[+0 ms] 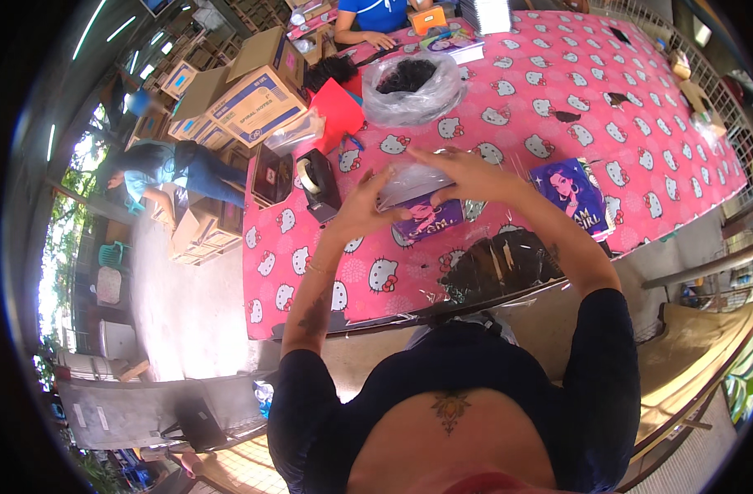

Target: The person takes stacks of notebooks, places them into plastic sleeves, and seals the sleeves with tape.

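Observation:
In front of me on the pink table is a purple notebook (432, 218) with a drawn figure on its cover, its far part covered by clear plastic (411, 183). My left hand (366, 204) curls round its left side, thumb along the cover. From the right, my right hand (468, 174) grips the far right part, fingers on the plastic and thumb by the cover. Crinkled clear film shows beside the right thumb. To the right lies a small stack of purple notebooks (570, 193) with the same kind of cover.
A black tape dispenser (317, 183) stands left of my left hand, beside an open box (271, 174). Farther off are blue-handled pliers (352, 146), a red sheet (337, 114) and a plastic bag of dark material (409, 86). Another person (379, 18) sits across the table.

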`<action>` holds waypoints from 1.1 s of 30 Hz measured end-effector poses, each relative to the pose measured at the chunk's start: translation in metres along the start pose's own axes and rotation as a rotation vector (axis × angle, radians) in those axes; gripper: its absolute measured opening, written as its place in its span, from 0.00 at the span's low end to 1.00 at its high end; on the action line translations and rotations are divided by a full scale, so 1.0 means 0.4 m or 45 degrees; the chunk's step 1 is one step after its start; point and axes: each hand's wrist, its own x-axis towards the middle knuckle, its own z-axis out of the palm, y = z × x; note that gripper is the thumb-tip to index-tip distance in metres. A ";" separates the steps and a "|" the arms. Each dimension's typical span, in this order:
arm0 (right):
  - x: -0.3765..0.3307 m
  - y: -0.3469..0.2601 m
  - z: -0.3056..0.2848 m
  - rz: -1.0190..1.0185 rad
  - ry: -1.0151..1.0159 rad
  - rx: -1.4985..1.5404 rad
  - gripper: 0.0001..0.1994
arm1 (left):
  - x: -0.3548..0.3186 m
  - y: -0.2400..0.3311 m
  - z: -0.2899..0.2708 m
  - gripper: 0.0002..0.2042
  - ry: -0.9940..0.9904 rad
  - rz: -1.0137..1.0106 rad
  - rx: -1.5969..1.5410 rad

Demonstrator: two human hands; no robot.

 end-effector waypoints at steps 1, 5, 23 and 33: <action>-0.009 0.008 0.017 -0.063 0.021 -0.243 0.16 | -0.013 0.002 0.018 0.28 0.072 0.093 0.152; -0.020 -0.020 0.039 -0.061 0.022 -0.221 0.09 | -0.038 0.013 0.057 0.20 0.291 0.251 0.481; 0.097 0.150 0.014 0.493 -0.434 0.776 0.19 | 0.103 -0.117 -0.020 0.26 -0.310 -0.611 -0.759; 0.036 0.152 0.023 0.615 -0.110 0.649 0.13 | -0.037 -0.360 0.024 0.15 0.962 -0.785 0.763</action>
